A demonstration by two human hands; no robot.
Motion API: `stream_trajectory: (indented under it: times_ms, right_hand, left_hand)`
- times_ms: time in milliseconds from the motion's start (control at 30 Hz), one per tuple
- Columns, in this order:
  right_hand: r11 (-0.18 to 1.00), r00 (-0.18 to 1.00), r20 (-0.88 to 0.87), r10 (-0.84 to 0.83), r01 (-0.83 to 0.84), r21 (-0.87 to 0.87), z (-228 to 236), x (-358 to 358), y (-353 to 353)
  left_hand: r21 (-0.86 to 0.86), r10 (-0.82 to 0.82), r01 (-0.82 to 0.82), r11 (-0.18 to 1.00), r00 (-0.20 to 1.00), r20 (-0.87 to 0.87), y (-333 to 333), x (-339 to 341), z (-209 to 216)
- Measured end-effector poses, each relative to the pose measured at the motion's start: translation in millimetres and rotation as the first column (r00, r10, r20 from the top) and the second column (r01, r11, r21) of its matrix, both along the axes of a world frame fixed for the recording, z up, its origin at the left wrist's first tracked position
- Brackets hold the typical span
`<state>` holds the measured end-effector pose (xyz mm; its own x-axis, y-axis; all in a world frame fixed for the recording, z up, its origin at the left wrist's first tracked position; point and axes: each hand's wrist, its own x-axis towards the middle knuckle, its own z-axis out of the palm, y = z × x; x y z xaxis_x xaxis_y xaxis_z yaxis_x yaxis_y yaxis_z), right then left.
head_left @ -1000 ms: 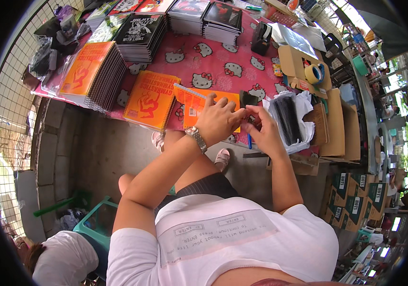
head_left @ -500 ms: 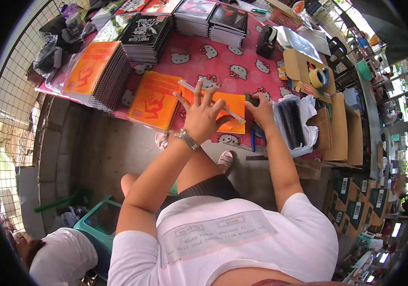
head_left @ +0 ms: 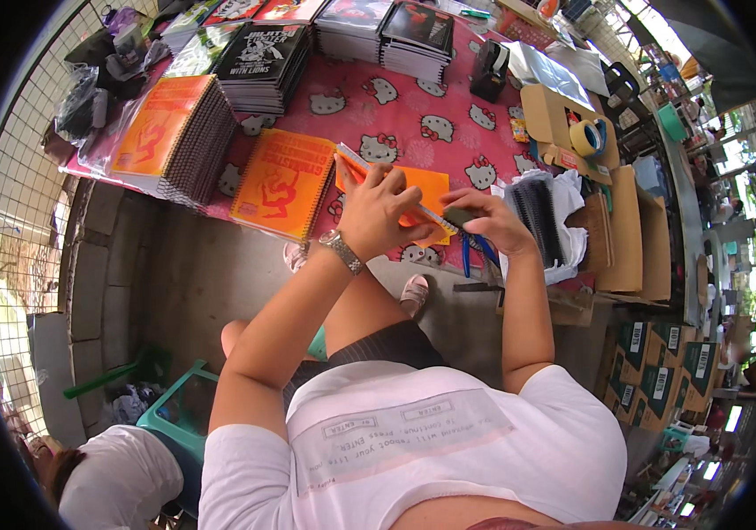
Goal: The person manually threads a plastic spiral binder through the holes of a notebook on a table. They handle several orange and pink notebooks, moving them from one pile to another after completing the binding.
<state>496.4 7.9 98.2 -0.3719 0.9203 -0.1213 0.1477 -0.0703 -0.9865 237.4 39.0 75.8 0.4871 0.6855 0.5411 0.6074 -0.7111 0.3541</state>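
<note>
Counter: pink patterned cover on the counter (head_left: 349,132); the orange spiral notebook (head_left: 431,189) in work lies at its near edge, in the middle, between the hands.
Notebook stack: a tall pile of orange spiral notebooks (head_left: 166,132) at left; a loose orange copy (head_left: 281,187) lies between it and the notebook in work.
Black coils: a bundle of black binding coils (head_left: 539,221) in white wrapping, just right of the right hand.
Notebook in work: its pale edge runs slantwise, raised under the fingers; the step looks like handling the bound edge at its near right end. The next move seems to call for a steady left hold and fine placing by the right.
Left hand: the left hand (head_left: 384,210) reaches in palm down, fingers spread across the notebook, thumb apart on the near side; how firmly it grips cannot be told.
Right hand: the right hand (head_left: 503,228) comes in from the right, wrist bent inward, fingers closed around a small dark piece (head_left: 458,215) at the notebook's edge.
Blue-handled tool: the blue-handled tool (head_left: 486,247) sits just below the right hand; whether held is unclear.
</note>
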Motion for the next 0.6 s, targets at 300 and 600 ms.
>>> stream_trajectory:
  times_ms: [300,600]
  right_hand:
    - [0.995,0.974,-0.206,0.092,-0.096,-0.007,9.1,-14.9,9.5]
    - [0.991,0.930,-0.345,0.128,-0.132,0.011,5.3,-21.6,9.5]
  left_hand:
    - [-0.062,-0.080,0.078,0.995,0.996,-0.035,4.6,-5.6,7.4]
    - [-0.076,-0.097,0.094,0.993,0.995,-0.033,3.5,-11.2,11.1]
